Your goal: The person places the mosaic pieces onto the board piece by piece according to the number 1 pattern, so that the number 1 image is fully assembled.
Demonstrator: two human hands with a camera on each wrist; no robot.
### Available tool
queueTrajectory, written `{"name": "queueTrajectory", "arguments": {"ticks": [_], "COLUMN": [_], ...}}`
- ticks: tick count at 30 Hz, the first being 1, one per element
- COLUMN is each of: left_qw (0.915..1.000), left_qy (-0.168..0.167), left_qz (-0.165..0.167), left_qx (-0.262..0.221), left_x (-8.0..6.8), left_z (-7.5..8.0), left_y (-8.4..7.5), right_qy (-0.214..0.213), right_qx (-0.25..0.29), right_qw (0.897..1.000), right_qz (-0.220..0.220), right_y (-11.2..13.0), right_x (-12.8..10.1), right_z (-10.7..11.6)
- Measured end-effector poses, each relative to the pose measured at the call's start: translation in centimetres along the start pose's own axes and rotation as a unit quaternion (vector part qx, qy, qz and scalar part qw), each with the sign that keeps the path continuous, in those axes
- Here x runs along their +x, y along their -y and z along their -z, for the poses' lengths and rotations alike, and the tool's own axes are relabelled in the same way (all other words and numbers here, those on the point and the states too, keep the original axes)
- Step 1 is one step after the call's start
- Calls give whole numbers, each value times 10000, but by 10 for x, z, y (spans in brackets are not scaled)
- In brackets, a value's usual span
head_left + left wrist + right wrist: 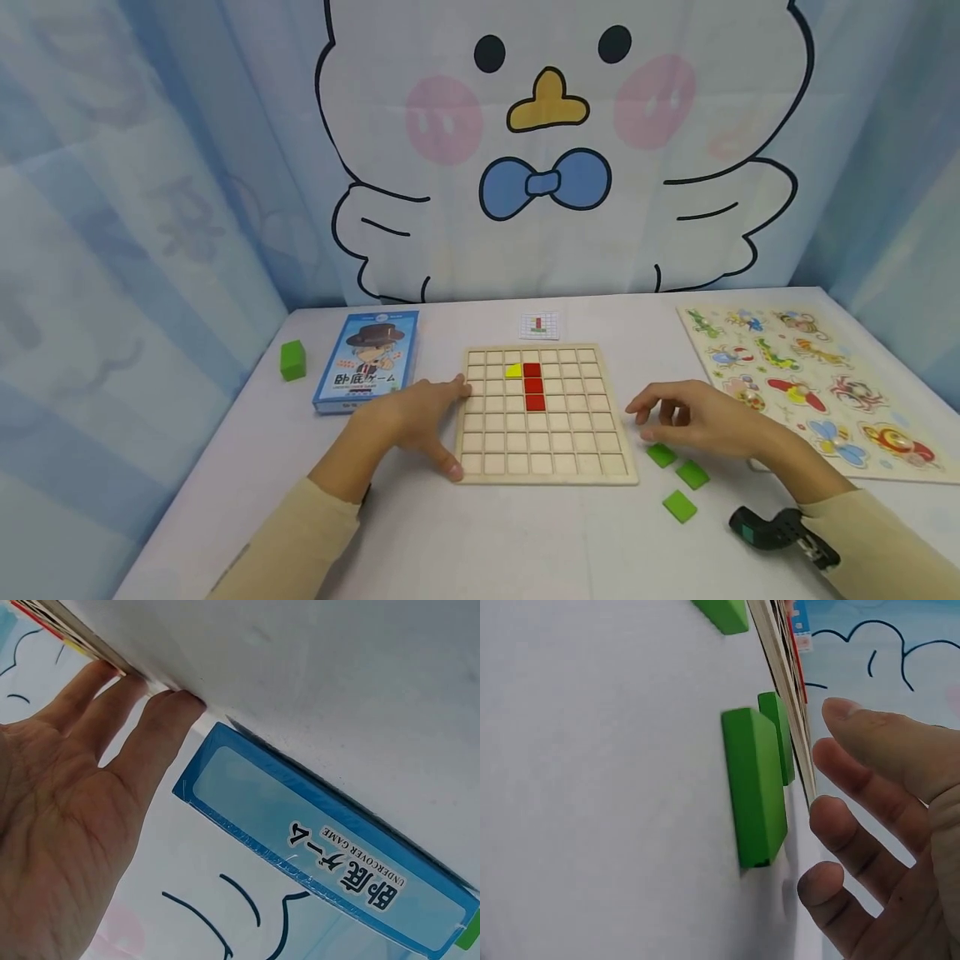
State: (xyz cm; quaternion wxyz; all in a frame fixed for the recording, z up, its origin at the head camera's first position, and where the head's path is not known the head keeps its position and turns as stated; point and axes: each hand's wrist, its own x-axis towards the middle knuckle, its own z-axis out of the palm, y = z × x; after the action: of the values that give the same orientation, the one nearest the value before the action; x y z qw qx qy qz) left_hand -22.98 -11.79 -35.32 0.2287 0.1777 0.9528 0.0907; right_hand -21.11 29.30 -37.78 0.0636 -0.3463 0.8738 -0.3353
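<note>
From the head view, a wooden grid board [546, 414] lies square in the middle of the table [480, 542], holding three red tiles [533, 386] stacked in a column that runs from near to far, with one yellow piece [513, 371] beside the top one. The left hand [408, 414] rests spread against the board's left edge. The right hand [693, 417] hovers, fingers loosely curled, over three green tiles [679, 505] off the board's near right corner.

From the left wrist, straight fingers [154, 735] touch the board's edge beside a blue box [322, 847].

From the right wrist, relaxed fingers [847, 832] sit beside the green tiles [754, 787], holding nothing.
</note>
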Motion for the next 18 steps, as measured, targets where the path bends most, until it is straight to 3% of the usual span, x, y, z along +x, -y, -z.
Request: {"name": "queueTrajectory", "arguments": {"ticks": [10, 18], "left_qw": [10000, 10000], "left_qy": [0, 2], "left_qz": [-2, 21], "left_qx": [71, 67], "left_x": [1, -1], "left_z": [1, 0], "left_y": [1, 2], "right_qy": [67, 397], "right_qx": [117, 317], "right_qw": [9991, 9984], "right_qz": [-393, -264], "right_y": [2, 2], "right_x": [-14, -17], "right_z": [1, 1]}}
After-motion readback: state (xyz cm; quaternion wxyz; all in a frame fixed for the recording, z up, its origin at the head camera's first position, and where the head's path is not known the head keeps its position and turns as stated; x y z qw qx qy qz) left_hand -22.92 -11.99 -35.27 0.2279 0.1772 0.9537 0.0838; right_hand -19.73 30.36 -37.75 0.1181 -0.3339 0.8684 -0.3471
